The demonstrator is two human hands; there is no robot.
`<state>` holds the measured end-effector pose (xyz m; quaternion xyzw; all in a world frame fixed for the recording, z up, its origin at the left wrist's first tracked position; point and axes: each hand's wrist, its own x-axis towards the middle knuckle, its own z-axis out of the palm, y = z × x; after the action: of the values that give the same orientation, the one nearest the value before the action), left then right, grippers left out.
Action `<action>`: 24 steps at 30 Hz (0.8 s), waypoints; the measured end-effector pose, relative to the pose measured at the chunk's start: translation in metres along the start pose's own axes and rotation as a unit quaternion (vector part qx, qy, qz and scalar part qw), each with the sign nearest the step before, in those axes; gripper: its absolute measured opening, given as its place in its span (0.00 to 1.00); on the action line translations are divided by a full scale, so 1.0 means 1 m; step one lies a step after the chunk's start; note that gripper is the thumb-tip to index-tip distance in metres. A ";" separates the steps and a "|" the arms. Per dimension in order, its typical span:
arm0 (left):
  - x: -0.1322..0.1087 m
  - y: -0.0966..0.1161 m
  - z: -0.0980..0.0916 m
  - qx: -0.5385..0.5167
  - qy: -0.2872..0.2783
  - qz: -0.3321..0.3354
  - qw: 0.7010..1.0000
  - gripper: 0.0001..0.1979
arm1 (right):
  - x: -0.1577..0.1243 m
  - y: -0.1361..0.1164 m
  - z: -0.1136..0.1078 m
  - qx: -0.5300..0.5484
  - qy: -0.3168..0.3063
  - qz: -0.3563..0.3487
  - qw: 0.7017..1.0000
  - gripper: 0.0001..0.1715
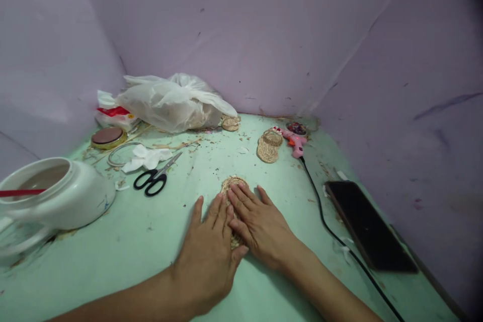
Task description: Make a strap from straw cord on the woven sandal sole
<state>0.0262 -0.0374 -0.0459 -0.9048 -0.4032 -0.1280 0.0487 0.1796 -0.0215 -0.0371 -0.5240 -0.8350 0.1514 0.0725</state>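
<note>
Both my hands lie flat, fingers stretched out, side by side on a woven straw piece [231, 184] on the pale green table. My left hand [209, 251] covers its left and near part, thumb tucked against it. My right hand [258, 221] presses on its right part, fingers pointing to the far left. Only the far rim and a near bit of the straw piece show between the hands. Neither hand grips anything.
Black scissors [154, 179] and white tissue [147, 157] lie to the far left, a white pot [56, 196] at the left edge. A plastic bag [173, 100] sits at the back. Straw rounds [268, 147], a pink glue gun [295, 141] with its cord, and a phone [370, 224] are on the right.
</note>
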 end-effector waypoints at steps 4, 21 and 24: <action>0.000 -0.002 -0.007 -0.048 -0.002 -0.029 0.998 0.23 | -0.004 0.004 0.003 0.078 0.085 -0.006 0.993 0.28; 0.024 -0.047 -0.006 -0.456 0.182 -0.330 0.806 0.09 | -0.018 0.022 -0.010 0.289 0.447 0.141 0.835 0.13; 0.022 -0.046 -0.009 -0.451 0.214 -0.308 0.810 0.08 | -0.018 0.014 -0.011 0.323 0.443 0.135 0.825 0.13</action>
<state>0.0046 0.0075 -0.0315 -0.6034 -0.5367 -0.4944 -0.3217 0.2026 -0.0295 -0.0306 -0.5889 -0.5368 0.1724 0.5791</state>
